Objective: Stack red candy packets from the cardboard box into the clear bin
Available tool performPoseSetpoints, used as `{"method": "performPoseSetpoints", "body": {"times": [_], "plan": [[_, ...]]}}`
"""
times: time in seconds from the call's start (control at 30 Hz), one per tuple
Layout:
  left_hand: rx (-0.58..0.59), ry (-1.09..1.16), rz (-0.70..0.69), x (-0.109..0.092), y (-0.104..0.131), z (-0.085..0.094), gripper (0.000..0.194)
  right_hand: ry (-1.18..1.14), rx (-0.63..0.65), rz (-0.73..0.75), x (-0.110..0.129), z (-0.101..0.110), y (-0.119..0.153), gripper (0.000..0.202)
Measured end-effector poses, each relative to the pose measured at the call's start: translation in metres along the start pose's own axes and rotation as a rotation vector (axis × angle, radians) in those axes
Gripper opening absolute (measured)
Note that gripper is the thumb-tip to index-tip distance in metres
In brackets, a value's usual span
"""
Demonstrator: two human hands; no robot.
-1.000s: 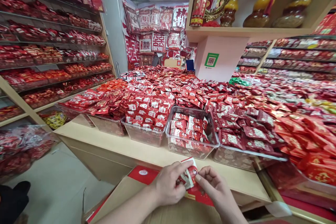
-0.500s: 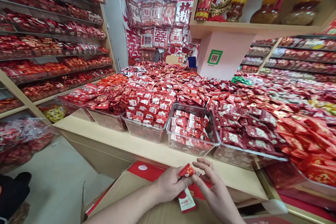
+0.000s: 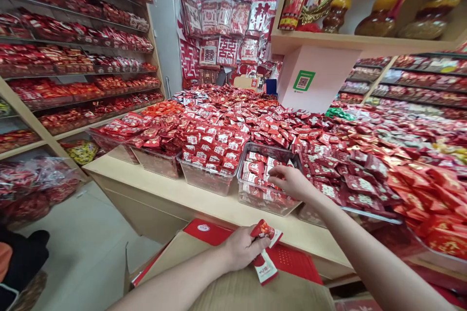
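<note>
My left hand (image 3: 242, 248), above a cardboard box, is closed round small red-and-white candy packets. A red candy packet (image 3: 263, 228) sticks up between thumb and fingers. Below it, a white-and-red packet (image 3: 265, 269) hangs out from under the fingers, its upper end hidden by them. My right hand (image 3: 292, 182) reaches over the clear plastic bin (image 3: 264, 199), palm down, fingers bent but apart. Its fingertips are over or touching the red-and-white packets (image 3: 252, 169) in that bin; exact contact cannot be made out. Nothing shows in this hand.
Bins heaped with red packets stand left of it, like the clear bin (image 3: 207, 180), with maroon packets (image 3: 359, 180) to the right. The cardboard box (image 3: 219, 289) with its red flap (image 3: 295, 260) lies before the counter edge (image 3: 153, 187). A shelf (image 3: 346, 41) overhangs the counter.
My right hand has left the packets in my left hand and moved up and forward over the clear bin. My left hand keeps its hold. The view has shifted slightly.
</note>
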State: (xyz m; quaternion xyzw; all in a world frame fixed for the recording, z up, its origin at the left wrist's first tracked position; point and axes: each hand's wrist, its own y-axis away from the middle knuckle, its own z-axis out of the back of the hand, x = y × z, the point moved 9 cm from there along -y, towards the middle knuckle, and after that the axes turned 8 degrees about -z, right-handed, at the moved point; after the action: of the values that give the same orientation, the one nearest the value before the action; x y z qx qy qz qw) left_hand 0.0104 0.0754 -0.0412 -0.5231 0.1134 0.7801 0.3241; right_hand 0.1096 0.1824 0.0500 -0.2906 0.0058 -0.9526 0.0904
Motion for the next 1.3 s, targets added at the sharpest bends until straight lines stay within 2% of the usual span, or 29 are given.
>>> {"method": "performPoseSetpoints", "body": {"times": [0.07, 0.13, 0.27, 0.4, 0.57, 0.67, 0.83, 1.07, 1.3], "plan": [[-0.005, -0.030, 0.023, 0.006, 0.000, 0.001, 0.031, 0.082, 0.136, 0.002, -0.007, -0.025, -0.024, 0.024], [-0.006, -0.045, 0.041, 0.012, 0.001, 0.002, 0.030, 0.145, 0.202, 0.030, -0.010, -0.043, -0.037, 0.027], [-0.014, -0.070, 0.051, 0.019, 0.002, 0.002, 0.031, 0.227, 0.273, 0.074, -0.006, -0.062, -0.045, 0.020], [-0.013, -0.078, 0.053, 0.020, 0.001, 0.000, 0.031, 0.192, 0.298, 0.077, 0.001, -0.066, -0.048, 0.016], [-0.021, -0.071, 0.035, 0.019, -0.002, 0.000, 0.032, 0.189, 0.319, 0.162, 0.021, -0.076, -0.050, 0.010], [-0.020, -0.072, 0.043, 0.021, -0.002, 0.000, 0.032, 0.209, 0.308, 0.147, 0.027, -0.081, -0.054, 0.015], [-0.025, -0.092, 0.064, 0.025, -0.002, 0.000, 0.032, 0.164, 0.373, 0.132, 0.023, -0.084, -0.053, 0.016], [-0.039, -0.126, 0.062, 0.024, -0.001, 0.003, 0.031, 0.100, 0.286, 0.094, 0.006, -0.062, -0.050, 0.016], [-0.039, -0.095, 0.070, 0.022, -0.001, 0.003, 0.031, -0.068, 0.317, 0.134, 0.007, -0.070, -0.048, 0.020]]}}
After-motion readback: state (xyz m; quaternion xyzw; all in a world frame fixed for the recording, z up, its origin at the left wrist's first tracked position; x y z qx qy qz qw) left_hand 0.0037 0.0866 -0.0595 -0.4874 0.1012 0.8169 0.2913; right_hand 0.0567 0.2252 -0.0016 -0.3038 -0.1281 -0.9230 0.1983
